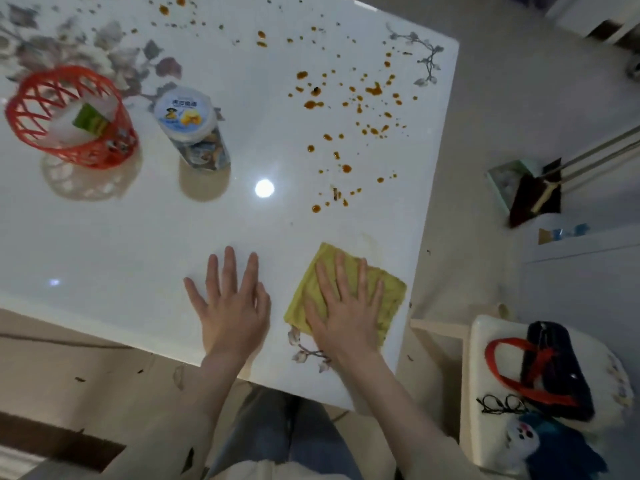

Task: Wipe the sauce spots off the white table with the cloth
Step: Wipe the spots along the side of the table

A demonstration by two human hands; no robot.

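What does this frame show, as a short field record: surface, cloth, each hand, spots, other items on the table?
surface: glossy white table with floral print at its corners
cloth: folded yellow cloth, flat near the table's near right corner
right hand: palm down, fingers spread, pressing on the cloth; no closed grip
left hand: flat on bare table beside the cloth, holding nothing
spots: orange-brown sauce spots scattered beyond the cloth, unwiped
other items: red plastic lattice basket; round white-lidded jar
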